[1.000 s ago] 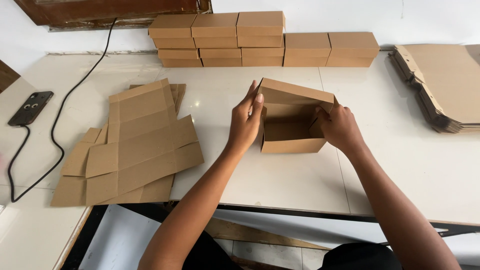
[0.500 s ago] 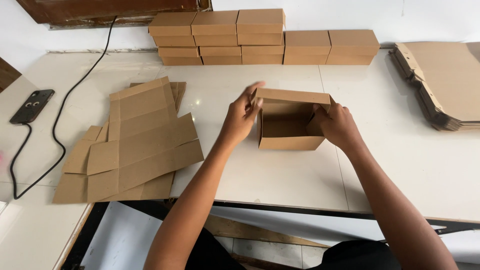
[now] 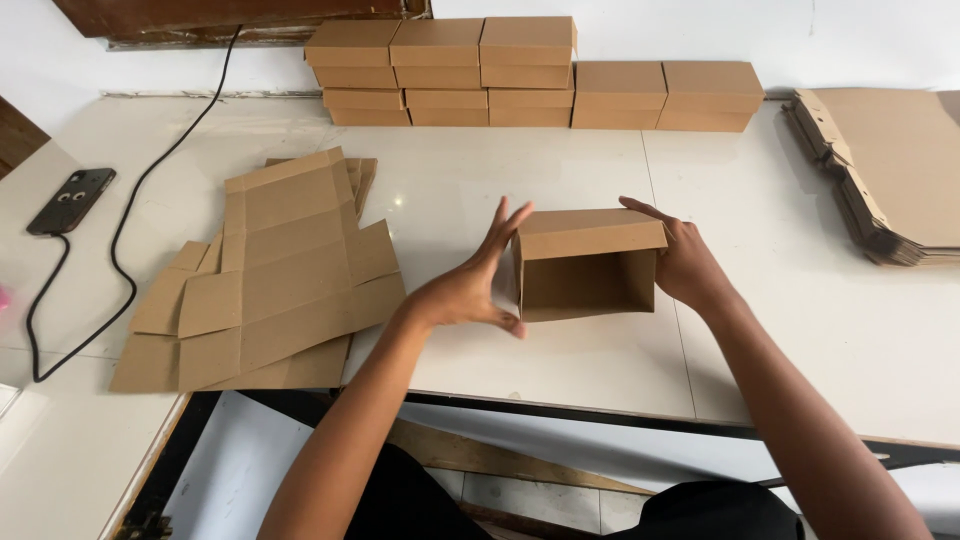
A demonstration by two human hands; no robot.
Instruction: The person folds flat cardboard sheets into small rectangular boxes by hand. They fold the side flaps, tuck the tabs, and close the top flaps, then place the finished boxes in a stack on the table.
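Observation:
A small brown cardboard box (image 3: 585,263) stands on the white table (image 3: 800,330), tipped on its side with its open mouth facing me. My left hand (image 3: 470,285) presses against its left wall, fingers spread upward. My right hand (image 3: 685,262) holds the right wall, fingers reaching over the top edge. The upper panel lies level across the top.
Several flat box blanks (image 3: 265,270) lie fanned out left of the box. Finished closed boxes (image 3: 530,70) are stacked along the back wall. A pile of flat cardboard (image 3: 890,170) sits at the far right. A phone (image 3: 70,200) and black cable (image 3: 130,260) lie at the left.
The box has been turned and lowered onto its side, and its raised top flap has come down level. My left hand slid from the top corner down to the left wall.

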